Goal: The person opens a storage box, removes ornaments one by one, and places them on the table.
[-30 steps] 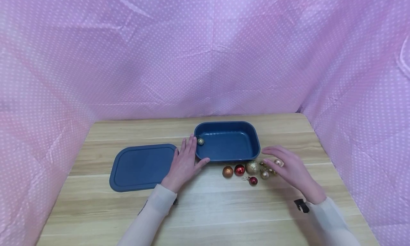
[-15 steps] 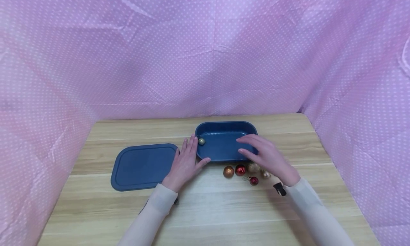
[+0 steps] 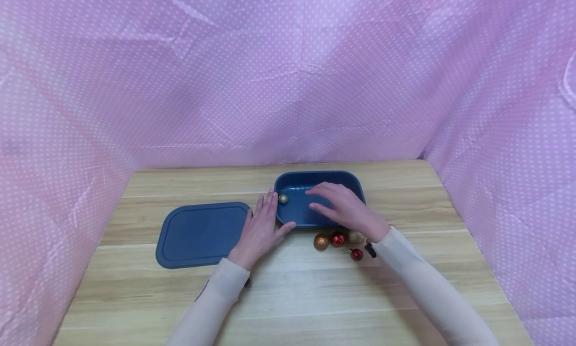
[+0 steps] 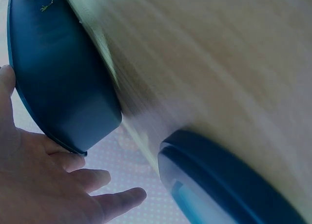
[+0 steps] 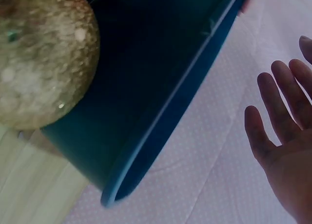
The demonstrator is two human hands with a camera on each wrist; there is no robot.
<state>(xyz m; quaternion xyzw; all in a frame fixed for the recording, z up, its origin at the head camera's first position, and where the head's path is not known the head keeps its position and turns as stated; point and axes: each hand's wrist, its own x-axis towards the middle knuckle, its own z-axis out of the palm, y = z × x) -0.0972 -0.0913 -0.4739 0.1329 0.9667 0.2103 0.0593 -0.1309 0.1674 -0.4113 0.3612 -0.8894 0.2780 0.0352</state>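
My left hand [image 3: 258,231] rests against the left end of a dark blue rectangular box [image 3: 355,186], fingers straight and thumb at the front rim. In the left wrist view, the thumb and some fingers touch the box's rim [image 4: 36,119]. A small gold glitter ball [image 3: 283,199] lies inside, at the box's left end. Over the box's inside hovers my right hand [image 3: 344,206], thumb and forefinger apart, nothing seen between them. Spread fingers [image 5: 280,100] show in the right wrist view. Below that arm, a large gold glitter ball [image 3: 355,237] sits by the box's front wall.
An orange ball [image 3: 321,242], a shiny red ball [image 3: 338,239] and a dark red bauble [image 3: 356,255] lie in front of the box. Left of it is a flat blue lid [image 3: 202,236]. The right sleeve covers other ornaments. Pink dotted cloth [image 3: 288,86] surrounds the wooden table [image 3: 288,306].
My right hand has moved left from above the ornaments to over the box's inside. My left hand stays at the box's left end.
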